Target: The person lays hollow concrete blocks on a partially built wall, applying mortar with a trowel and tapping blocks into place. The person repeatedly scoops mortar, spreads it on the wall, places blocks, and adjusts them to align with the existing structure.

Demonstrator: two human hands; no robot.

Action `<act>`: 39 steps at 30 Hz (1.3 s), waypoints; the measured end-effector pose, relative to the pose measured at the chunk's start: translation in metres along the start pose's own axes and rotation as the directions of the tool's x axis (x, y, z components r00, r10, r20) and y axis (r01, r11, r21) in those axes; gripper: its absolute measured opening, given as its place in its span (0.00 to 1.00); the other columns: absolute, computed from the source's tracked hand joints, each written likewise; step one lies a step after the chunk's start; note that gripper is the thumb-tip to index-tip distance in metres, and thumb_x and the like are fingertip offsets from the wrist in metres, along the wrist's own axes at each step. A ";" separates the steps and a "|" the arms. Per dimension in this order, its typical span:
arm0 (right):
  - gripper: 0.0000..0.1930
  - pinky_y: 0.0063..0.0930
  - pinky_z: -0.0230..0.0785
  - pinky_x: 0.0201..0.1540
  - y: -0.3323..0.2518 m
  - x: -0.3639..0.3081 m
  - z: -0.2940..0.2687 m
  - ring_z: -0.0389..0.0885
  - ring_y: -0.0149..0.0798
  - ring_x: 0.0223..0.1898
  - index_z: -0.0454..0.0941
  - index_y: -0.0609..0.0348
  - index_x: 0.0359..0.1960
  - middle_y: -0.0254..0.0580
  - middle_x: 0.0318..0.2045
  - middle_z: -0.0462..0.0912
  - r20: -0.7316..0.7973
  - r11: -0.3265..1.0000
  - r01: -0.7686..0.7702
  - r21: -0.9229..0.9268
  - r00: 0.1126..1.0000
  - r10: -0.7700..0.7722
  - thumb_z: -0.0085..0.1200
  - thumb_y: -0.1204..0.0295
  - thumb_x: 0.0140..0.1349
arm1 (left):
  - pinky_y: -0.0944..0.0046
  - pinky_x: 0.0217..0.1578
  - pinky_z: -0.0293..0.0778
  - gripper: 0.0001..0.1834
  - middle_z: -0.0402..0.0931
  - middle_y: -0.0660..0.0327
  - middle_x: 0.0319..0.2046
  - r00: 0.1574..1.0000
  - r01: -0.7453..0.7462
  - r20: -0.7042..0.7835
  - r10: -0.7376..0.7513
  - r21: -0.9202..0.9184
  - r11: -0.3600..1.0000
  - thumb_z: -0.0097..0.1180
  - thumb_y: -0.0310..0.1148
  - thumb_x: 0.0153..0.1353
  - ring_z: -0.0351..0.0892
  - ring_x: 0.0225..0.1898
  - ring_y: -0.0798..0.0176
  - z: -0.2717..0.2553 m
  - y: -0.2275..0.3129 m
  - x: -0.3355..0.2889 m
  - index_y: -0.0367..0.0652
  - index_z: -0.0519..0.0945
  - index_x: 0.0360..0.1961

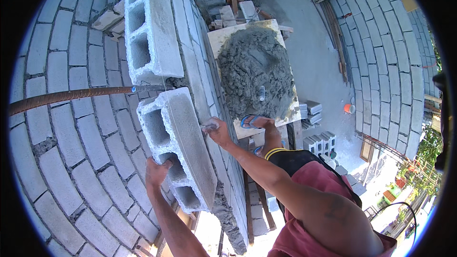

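Note:
A grey hollow concrete block (pixel 190 138) sits on top of the wall, its open cells showing. My left hand (pixel 158 172) grips its left side, with the thumb hooked into the middle cell. On the block's other side, my right hand (pixel 219 133) is closed, close to the block's face. A small greyish thing shows at its fingertips, too small to name. Just beyond, another hollow block (pixel 157 28) stands in line on the same wall. Fresh mortar (pixel 226 219) lies along the wall top at the near end. A thin string runs along the blocks.
A rusty steel bar (pixel 71 98) reaches between the two blocks. To the right, a board (pixel 219 43) carries a mortar heap (pixel 247 66) with a tool handle (pixel 262 93) in it; my sandalled foot (pixel 257 122) rests at its edge. Stacked blocks (pixel 320 143) and an orange bucket (pixel 349 108) stand below.

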State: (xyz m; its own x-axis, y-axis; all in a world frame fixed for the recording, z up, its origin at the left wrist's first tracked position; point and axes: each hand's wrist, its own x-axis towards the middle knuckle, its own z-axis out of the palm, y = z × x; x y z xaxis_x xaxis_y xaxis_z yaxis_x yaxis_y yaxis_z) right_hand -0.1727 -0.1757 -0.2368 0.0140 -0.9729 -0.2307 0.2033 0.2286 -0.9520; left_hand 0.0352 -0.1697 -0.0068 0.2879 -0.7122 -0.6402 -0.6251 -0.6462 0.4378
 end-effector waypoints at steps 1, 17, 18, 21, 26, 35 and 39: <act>0.08 0.25 0.68 0.34 -0.002 0.002 -0.001 0.76 0.30 0.30 0.80 0.64 0.31 0.38 0.29 0.79 0.010 1.000 0.011 -0.012 1.000 -0.011 0.61 0.84 0.49 | 0.59 0.40 0.76 0.17 0.84 0.51 0.31 0.993 0.071 -0.106 -0.057 0.134 0.988 0.62 0.29 0.44 0.83 0.33 0.55 0.001 0.001 -0.002 0.30 0.82 0.35; 0.09 0.27 0.70 0.37 0.007 0.018 0.009 0.78 0.29 0.36 0.80 0.65 0.34 0.37 0.33 0.81 0.063 0.995 -0.102 -0.006 0.993 0.102 0.52 0.84 0.52 | 0.54 0.45 0.76 0.28 0.82 0.41 0.38 0.986 0.135 -0.118 -0.118 0.151 0.979 0.67 0.40 0.44 0.83 0.41 0.47 -0.001 0.014 -0.009 0.25 0.79 0.41; 0.08 0.26 0.70 0.36 0.011 0.016 0.009 0.78 0.28 0.35 0.80 0.64 0.34 0.37 0.32 0.81 0.032 0.991 -0.118 -0.060 0.992 0.120 0.52 0.83 0.53 | 0.54 0.47 0.75 0.30 0.81 0.40 0.39 0.975 0.196 -0.147 -0.166 0.221 0.955 0.67 0.41 0.44 0.83 0.43 0.46 -0.001 0.012 -0.009 0.24 0.78 0.42; 0.07 0.22 0.67 0.34 0.024 0.012 -0.001 0.76 0.26 0.31 0.82 0.62 0.37 0.34 0.30 0.80 0.022 0.964 -0.264 -0.033 0.964 0.265 0.53 0.82 0.58 | 0.53 0.51 0.73 0.35 0.78 0.35 0.43 0.972 0.233 -0.073 -0.223 0.190 0.954 0.67 0.43 0.45 0.79 0.50 0.41 -0.001 0.008 -0.008 0.21 0.74 0.46; 0.09 0.20 0.67 0.31 0.043 0.026 -0.022 0.76 0.24 0.29 0.82 0.61 0.43 0.32 0.28 0.81 0.275 0.913 -0.344 -0.220 0.876 0.396 0.55 0.81 0.61 | 0.52 0.54 0.71 0.36 0.77 0.34 0.45 0.968 0.239 -0.108 -0.227 0.116 0.964 0.66 0.45 0.46 0.78 0.51 0.41 0.000 0.007 -0.011 0.21 0.74 0.46; 0.08 0.33 0.81 0.37 0.051 0.029 -0.018 0.85 0.37 0.32 0.83 0.67 0.36 0.43 0.29 0.84 0.195 0.762 -0.611 0.213 0.791 0.580 0.60 0.86 0.53 | 0.51 0.46 0.75 0.33 0.78 0.33 0.38 0.971 0.229 -0.128 -0.203 0.237 0.944 0.65 0.44 0.46 0.80 0.43 0.37 0.000 0.014 -0.010 0.19 0.76 0.41; 0.08 0.33 0.81 0.30 0.046 0.049 -0.020 0.86 0.42 0.26 0.82 0.69 0.34 0.49 0.28 0.85 0.169 0.776 -0.629 -0.049 0.760 0.627 0.58 0.88 0.51 | 0.50 0.44 0.75 0.31 0.78 0.33 0.35 0.974 0.191 -0.161 -0.159 0.210 0.959 0.65 0.43 0.45 0.80 0.41 0.37 0.003 0.009 -0.009 0.20 0.76 0.37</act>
State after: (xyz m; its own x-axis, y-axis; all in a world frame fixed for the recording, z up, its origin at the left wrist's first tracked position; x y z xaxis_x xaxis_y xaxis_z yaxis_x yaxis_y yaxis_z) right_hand -0.1821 -0.2117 -0.2961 0.3038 -0.6020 -0.7385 0.1009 0.7911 -0.6033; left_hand 0.0246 -0.1677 0.0008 0.4968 -0.6351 -0.5915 -0.6965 -0.6983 0.1647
